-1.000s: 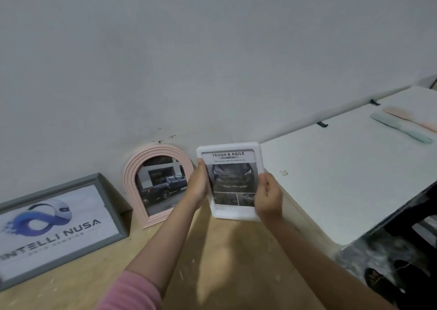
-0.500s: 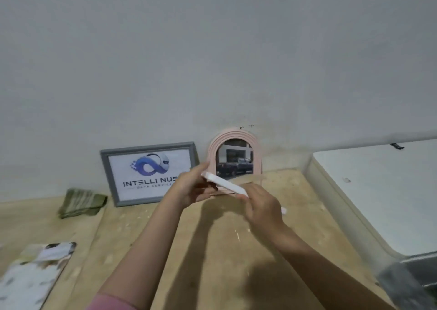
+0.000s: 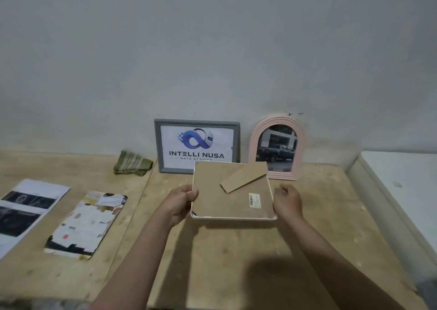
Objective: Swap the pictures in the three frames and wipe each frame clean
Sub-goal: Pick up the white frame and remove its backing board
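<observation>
The white frame (image 3: 233,191) is held face down above the wooden surface (image 3: 236,250), its brown backing board and folded easel stand uppermost; a barcode label sits near its right edge; the left hand (image 3: 179,202) grips the left edge, thumb on the rim and fingers beneath; the right hand (image 3: 287,199) lies curled against the right edge, though whether it truly clasps the frame or only steadies it cannot be told. Judgement: the step in hand is opening this frame from the rear to take its picture out; the next move calls for freeing the backing board, and any tabs or clips holding it are not discernible; the frame would be better set flat before one hand lets go. The grey frame (image 3: 197,145), bearing a logo print, and the pink arched frame (image 3: 275,147), showing a dark vehicle, stand leaning against the wall behind, both apparently yet to be opened. At left lie two loose prints: a dark one (image 3: 26,211) at the edge of view and a pale, patchy one (image 3: 87,222) beside it; a folded green cloth (image 3: 132,165) rests by the wall, just left of the grey frame, available for wiping. A white table (image 3: 402,179) adjoins at right. Nothing obstructs the space beneath the held frame.
</observation>
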The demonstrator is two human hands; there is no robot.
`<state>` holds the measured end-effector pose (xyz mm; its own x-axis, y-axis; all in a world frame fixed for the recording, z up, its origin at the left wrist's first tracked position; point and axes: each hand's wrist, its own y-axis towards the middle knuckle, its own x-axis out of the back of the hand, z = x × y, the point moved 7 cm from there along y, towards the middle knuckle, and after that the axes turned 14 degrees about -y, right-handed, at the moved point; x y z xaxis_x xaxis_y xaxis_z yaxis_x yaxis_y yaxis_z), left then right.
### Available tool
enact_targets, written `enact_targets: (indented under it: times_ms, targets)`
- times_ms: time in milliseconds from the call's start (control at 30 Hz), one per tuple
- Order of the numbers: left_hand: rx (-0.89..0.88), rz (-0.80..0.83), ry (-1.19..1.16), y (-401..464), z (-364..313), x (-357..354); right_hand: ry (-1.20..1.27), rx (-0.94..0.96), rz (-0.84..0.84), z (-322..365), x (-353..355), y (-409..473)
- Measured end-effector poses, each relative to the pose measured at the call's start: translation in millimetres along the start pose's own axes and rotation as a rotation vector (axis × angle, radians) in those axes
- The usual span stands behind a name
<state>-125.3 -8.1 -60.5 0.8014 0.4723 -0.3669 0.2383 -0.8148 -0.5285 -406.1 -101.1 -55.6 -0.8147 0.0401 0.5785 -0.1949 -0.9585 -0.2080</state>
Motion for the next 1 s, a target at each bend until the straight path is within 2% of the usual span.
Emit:
enact_targets:
  times_ms: [100,200,333,433,533,733,900,1000]
  targets:
    - [0.041,-0.014,-0.038,5,20,8,0.25,-0.311,0.247,-27,-30,16]
    - [0.02,-0.091,-0.113,14,35,16,0.25,-0.379,0.292,-47,-50,27]
    - [-0.019,-0.266,0.056,19,56,21,0.181,-0.333,0.205,-68,-56,31]
    - [-0.071,-0.312,0.118,24,58,20,0.108,-0.264,0.137,-88,-57,37]
    - [-0.092,-0.28,0.083,29,47,11,0.075,-0.182,0.099,-96,-58,43]
    - [-0.065,-0.25,-0.12,42,40,-6,0.01,0.048,0.177,-87,-51,46]
    - [-0.219,-0.323,-0.135,44,40,-6,0.021,0.011,0.21,-96,-58,59]
    - [-0.233,-0.339,-0.187,44,45,-11,0.031,-0.043,0.235,-101,-63,64]
